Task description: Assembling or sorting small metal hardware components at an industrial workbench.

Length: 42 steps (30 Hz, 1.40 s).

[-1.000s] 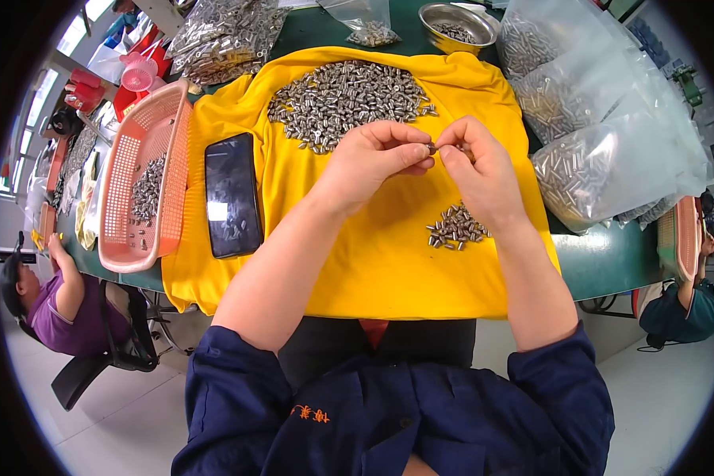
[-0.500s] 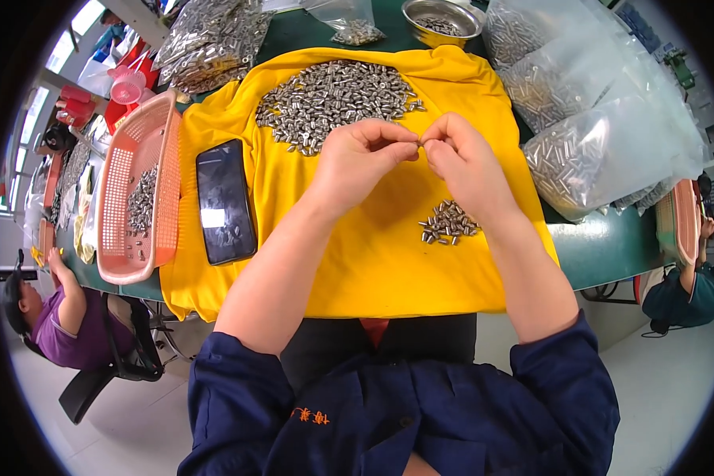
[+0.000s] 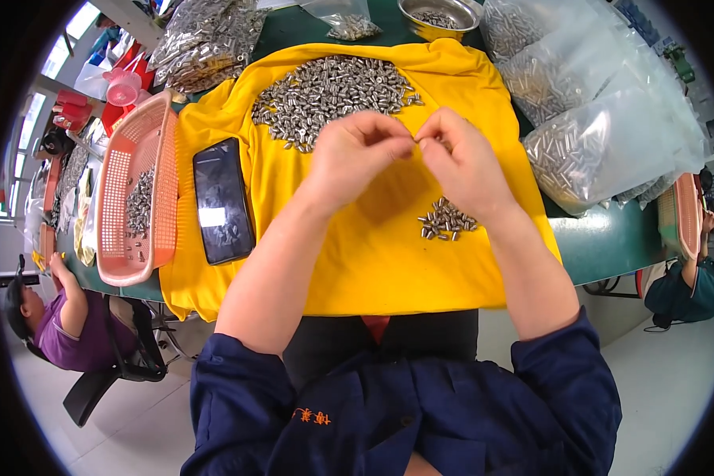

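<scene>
1. Head view: left hand and right hand meet fingertip to fingertip above the yellow cloth; both pinch something tiny, too small to identify.
2. Small pile of metal pieces lies on the cloth under the right wrist; large heap lies at the cloth's far end.
3. Steel bowl beyond the cloth is cut off by the rim.

Both hands pinch, perhaps, one small metal piece.

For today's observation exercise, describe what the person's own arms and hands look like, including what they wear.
Both forearms are bare, as are the left hand and right hand: no gloves, rings or watch show. Dark blue sleeves are pushed up to the elbows. The same blue jacket carries small orange embroidered marks at the chest.
</scene>
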Available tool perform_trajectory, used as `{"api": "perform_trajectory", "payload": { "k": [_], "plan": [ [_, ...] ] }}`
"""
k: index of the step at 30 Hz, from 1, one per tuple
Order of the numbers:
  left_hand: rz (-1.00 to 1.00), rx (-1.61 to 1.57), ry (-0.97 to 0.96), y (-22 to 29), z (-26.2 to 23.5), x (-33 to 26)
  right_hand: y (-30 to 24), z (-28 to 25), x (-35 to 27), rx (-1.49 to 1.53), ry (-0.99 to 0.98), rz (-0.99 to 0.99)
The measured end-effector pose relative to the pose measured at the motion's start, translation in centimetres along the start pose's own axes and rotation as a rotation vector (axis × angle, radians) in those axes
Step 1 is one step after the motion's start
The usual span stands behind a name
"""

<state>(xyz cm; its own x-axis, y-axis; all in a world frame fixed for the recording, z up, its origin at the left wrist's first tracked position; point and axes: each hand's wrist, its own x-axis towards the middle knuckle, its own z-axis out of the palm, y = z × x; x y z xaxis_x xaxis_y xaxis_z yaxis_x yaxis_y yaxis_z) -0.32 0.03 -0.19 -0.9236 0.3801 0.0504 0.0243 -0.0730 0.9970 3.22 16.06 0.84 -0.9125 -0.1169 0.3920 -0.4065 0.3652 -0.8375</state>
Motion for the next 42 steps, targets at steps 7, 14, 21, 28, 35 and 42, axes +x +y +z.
{"api": "perform_trajectory", "payload": {
  "k": [7,14,21,28,35,42],
  "plan": [
    [0.025,0.356,0.076,0.5,-0.7,-0.3,0.1,-1.5,1.4,0.208,0.253,0.146],
    [0.256,0.52,0.015,1.3,1.5,-0.7,0.5,-1.7,1.2,0.108,0.298,0.09],
    [0.36,1.193,-0.09,1.1,-1.8,1.0,-0.2,-0.9,0.9,0.15,0.247,0.123],
    [0.31,1.377,-0.116,0.8,-1.2,2.1,0.1,-0.8,1.0,0.117,0.248,0.098],
    [0.311,1.321,-0.121,1.7,-0.4,1.3,-0.4,-0.9,0.7,0.112,0.2,0.103],
    [-0.109,-0.23,-0.018,1.0,-0.3,-0.5,-0.8,-0.8,0.5,0.208,-0.028,0.198]
  ]
}}
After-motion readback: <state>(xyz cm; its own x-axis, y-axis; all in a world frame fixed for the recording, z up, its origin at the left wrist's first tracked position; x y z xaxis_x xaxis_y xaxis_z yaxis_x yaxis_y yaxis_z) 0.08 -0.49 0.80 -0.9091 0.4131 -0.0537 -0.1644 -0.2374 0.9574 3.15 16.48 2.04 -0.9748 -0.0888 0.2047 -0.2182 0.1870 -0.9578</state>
